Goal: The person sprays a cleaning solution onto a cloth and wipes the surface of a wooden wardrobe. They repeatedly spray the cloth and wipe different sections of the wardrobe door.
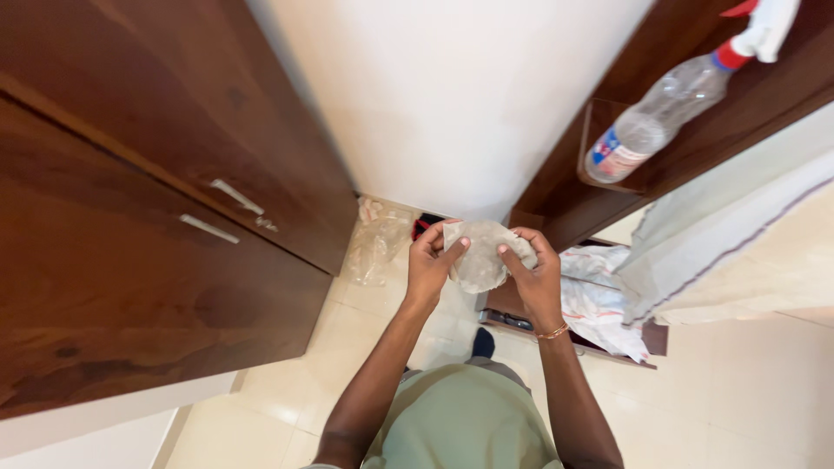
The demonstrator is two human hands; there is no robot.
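Both of my hands hold a crumpled clear plastic bag point(483, 254) in front of me, above the floor. My left hand point(431, 260) grips its left edge with the thumb on top. My right hand point(532, 269) pinches its right edge; a thin bangle sits on that wrist. The bag is bunched into a rounded wad between the fingers.
A dark wooden cabinet point(130, 200) with two metal handles point(236, 196) fills the left. A white wall is ahead. On the floor lie another clear plastic bag point(375, 243) and white crumpled plastic point(599, 300). A clear spray bottle point(660, 113) stands on a wooden shelf at right, beside a bed.
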